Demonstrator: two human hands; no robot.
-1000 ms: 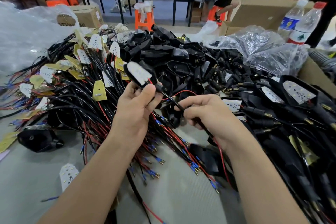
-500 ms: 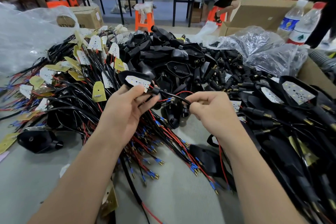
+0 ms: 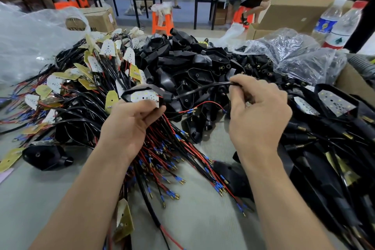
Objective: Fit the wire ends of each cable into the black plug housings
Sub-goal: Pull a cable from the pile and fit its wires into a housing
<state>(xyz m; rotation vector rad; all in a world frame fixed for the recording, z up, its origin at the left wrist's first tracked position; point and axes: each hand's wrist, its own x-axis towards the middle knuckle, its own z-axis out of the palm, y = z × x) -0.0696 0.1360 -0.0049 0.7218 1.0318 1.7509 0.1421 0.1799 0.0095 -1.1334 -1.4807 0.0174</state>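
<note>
Left hand [image 3: 129, 126] holding black housing [image 3: 145, 94], right hand [image 3: 257, 113] pinching its black cable [image 3: 203, 87], over wire pile [image 3: 168, 160]

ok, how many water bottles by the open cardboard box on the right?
2. The blue-label bottle and the red-cap bottle stand side by side at the far right, behind the clear plastic bags. Others may be hidden behind the bags.

Bright even light; soft blur, edges warped.
</note>
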